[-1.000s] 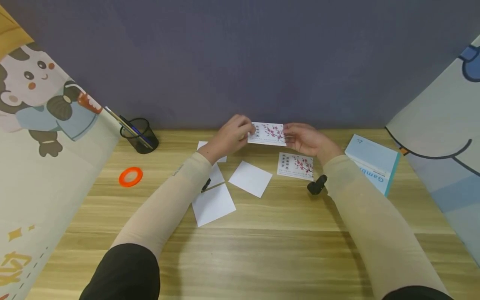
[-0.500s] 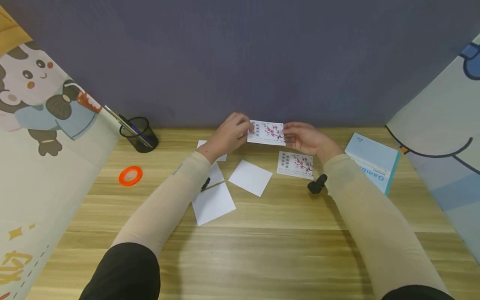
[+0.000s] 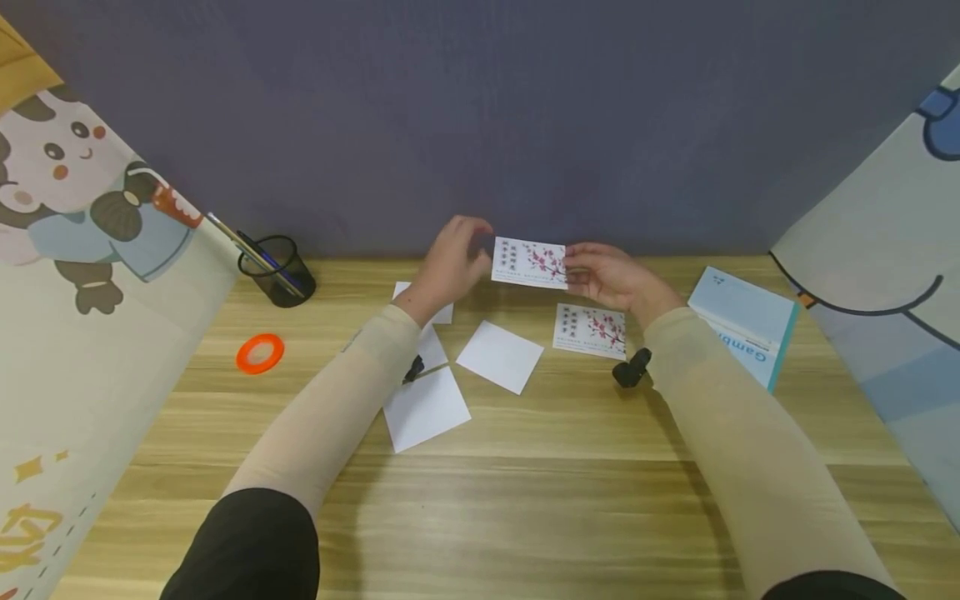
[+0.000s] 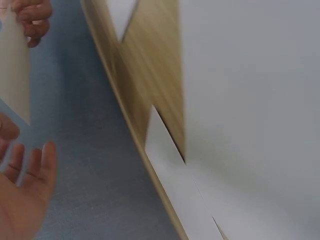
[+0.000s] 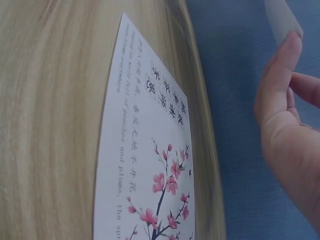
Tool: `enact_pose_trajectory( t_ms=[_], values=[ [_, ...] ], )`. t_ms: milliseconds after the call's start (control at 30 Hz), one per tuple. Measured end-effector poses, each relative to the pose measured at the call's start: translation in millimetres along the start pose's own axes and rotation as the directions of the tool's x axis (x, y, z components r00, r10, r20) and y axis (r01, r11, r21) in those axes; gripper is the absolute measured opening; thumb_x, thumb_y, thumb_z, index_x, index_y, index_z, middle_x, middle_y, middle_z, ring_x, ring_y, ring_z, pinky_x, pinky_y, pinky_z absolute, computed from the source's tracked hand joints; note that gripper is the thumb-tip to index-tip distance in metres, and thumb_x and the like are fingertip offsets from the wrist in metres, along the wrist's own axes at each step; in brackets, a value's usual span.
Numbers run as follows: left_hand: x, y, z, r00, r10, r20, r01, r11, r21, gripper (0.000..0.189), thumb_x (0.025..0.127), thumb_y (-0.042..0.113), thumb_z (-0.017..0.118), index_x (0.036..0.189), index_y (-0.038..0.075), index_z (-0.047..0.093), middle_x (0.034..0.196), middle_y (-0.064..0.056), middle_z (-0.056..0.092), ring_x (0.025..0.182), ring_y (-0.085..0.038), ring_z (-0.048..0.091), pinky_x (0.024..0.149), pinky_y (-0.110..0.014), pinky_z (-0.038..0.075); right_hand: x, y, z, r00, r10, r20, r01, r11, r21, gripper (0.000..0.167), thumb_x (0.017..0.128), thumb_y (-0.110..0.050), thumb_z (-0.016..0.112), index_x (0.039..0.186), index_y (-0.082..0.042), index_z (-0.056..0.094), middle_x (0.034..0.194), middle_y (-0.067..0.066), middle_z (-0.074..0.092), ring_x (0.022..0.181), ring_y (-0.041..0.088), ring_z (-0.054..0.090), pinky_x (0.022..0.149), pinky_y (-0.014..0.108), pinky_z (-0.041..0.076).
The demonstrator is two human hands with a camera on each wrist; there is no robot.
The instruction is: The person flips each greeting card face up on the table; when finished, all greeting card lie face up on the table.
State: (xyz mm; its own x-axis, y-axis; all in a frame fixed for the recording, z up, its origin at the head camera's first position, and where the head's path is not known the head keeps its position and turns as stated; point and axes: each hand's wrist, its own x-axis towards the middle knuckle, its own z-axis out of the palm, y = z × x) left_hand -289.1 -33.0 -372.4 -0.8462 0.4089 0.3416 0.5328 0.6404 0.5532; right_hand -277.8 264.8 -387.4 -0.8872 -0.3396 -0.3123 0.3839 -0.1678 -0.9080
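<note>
My right hand (image 3: 606,275) pinches the right edge of a white card (image 3: 528,262) printed with pink blossoms and dark characters, held up near the back wall. Just left of that card is my left hand (image 3: 450,265), its fingers spread loosely and apart from the edge; the left wrist view shows the gap between those fingers (image 4: 47,167) and the card's corner (image 4: 17,95). A matching blossom card (image 3: 590,331) lies on the table below the right hand, and it fills much of the right wrist view.
Several blank white cards (image 3: 501,357) lie left of centre on the wooden table (image 3: 525,500), partly under the left forearm. A black mesh pen cup (image 3: 281,275) and an orange tape roll (image 3: 260,354) are at left. A light blue booklet (image 3: 742,321) sits by the right forearm.
My left hand has released the card's left edge and drawn slightly back to the left, uncovering the printed characters. The right hand still holds the card in about the same place.
</note>
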Motion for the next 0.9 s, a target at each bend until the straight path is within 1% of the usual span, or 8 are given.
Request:
enact_pose_trajectory(
  t_ms=[100,267,400,467,533,667,800,900],
  values=[
    [-0.9,3.6,-1.3,0.993,-0.115,-0.009,0.114,0.991,-0.075,0.040,0.107,0.018,0.059,0.144,0.006,0.053,0.144,-0.012,0.056,0.129,-0.026,0.061,0.113,-0.036,0.054,1.0,0.0,0.7,1.000,-0.003,-0.010,0.003,1.000,-0.001,0.008,0.110,-0.004,0.053,0.116,-0.008,0.057,0.093,0.001,0.065,0.078,0.014,0.066,0.077,0.025,0.065],
    [0.2,9.1,-0.3,0.970,-0.240,0.029,0.242,0.964,-0.113,0.050,0.107,0.038,0.064,0.145,0.007,0.052,0.142,-0.013,0.058,0.122,-0.028,0.063,0.109,-0.042,0.056,2.3,0.7,0.9,1.000,-0.001,-0.020,0.001,1.000,0.010,0.008,0.109,-0.003,0.055,0.114,-0.009,0.059,0.094,0.001,0.066,0.080,0.014,0.066,0.079,0.026,0.065],
    [1.0,11.6,1.3,0.936,-0.336,0.104,0.349,0.923,-0.159,0.062,0.102,0.045,0.071,0.147,0.007,0.050,0.146,-0.013,0.058,0.116,-0.027,0.069,0.108,-0.042,0.057,3.8,0.9,2.7,1.000,0.002,-0.027,-0.002,1.000,-0.007,0.009,0.109,-0.004,0.057,0.116,-0.009,0.058,0.096,0.000,0.065,0.083,0.015,0.066,0.081,0.026,0.065],
    [1.4,11.2,2.3,0.913,-0.380,0.150,0.405,0.890,-0.209,0.064,0.101,0.043,0.074,0.148,0.007,0.049,0.148,-0.014,0.057,0.108,-0.026,0.074,0.102,-0.040,0.061,4.7,1.1,4.0,0.999,0.004,-0.033,-0.005,1.000,-0.021,0.009,0.108,-0.004,0.057,0.117,-0.008,0.057,0.096,0.000,0.065,0.083,0.015,0.065,0.081,0.027,0.065],
    [2.2,10.3,3.1,0.892,-0.410,0.192,0.449,0.855,-0.260,0.063,0.101,0.039,0.075,0.148,0.007,0.048,0.148,-0.014,0.058,0.099,-0.027,0.077,0.095,-0.038,0.064,5.7,1.2,5.0,0.999,0.008,-0.038,-0.010,0.999,-0.039,0.010,0.108,-0.005,0.057,0.118,-0.009,0.056,0.097,0.000,0.064,0.084,0.014,0.065,0.081,0.026,0.064],
    [4.4,6.5,4.6,0.860,-0.443,0.255,0.508,0.795,-0.333,0.060,0.101,0.033,0.075,0.146,0.005,0.048,0.142,-0.015,0.061,0.098,-0.024,0.074,0.094,-0.036,0.064,6.6,1.0,6.6,0.999,0.016,-0.043,-0.019,0.998,-0.065,0.010,0.109,-0.005,0.056,0.119,-0.009,0.055,0.097,0.000,0.064,0.083,0.014,0.065,0.081,0.026,0.064],
    [6.6,3.1,5.6,0.838,-0.456,0.300,0.543,0.753,-0.372,0.057,0.102,0.030,0.074,0.144,0.001,0.050,0.135,-0.016,0.067,0.097,-0.023,0.073,0.099,-0.037,0.063,8.3,1.7,6.8,0.999,0.013,-0.040,-0.017,0.996,-0.085,0.011,0.110,-0.006,0.055,0.120,-0.009,0.053,0.098,0.000,0.063,0.082,0.014,0.065,0.080,0.026,0.064],
    [7.2,1.4,6.7,0.820,-0.469,0.328,0.568,0.735,-0.370,0.055,0.102,0.029,0.074,0.143,0.001,0.052,0.133,-0.017,0.069,0.098,-0.023,0.073,0.102,-0.039,0.062,10.3,3.2,5.8,0.999,0.015,-0.048,-0.020,0.995,-0.102,0.011,0.110,-0.006,0.055,0.121,-0.008,0.053,0.099,0.000,0.062,0.083,0.014,0.065,0.081,0.027,0.064]
  ],
)
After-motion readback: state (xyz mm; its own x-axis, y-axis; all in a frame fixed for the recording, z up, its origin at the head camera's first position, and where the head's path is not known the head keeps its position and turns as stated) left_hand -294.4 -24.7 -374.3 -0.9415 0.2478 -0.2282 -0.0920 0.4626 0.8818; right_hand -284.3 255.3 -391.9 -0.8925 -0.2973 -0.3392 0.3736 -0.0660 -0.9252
